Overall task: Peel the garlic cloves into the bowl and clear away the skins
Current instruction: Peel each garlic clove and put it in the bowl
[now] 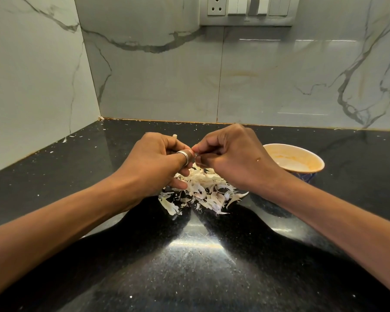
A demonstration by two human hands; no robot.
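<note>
Both my hands meet above a heap of white garlic skins (pixel 203 192) on the black countertop (pixel 200 255). My left hand (pixel 153 163), with a silver ring on one finger, is closed around a garlic clove whose pale tip (pixel 174 136) sticks out past the knuckles. My right hand (pixel 230 158) pinches at the same clove where the fingertips touch; most of the clove is hidden by the fingers. A bowl (pixel 302 158) with a pale orange inside and a blue patterned outside stands just right of my right hand; its contents are partly hidden by my wrist.
Marble-look tiled walls close off the counter at the back and left, forming a corner (pixel 100 118). A switch and socket panel (pixel 248 10) sits high on the back wall. Small skin flecks lie scattered along the counter's back edge.
</note>
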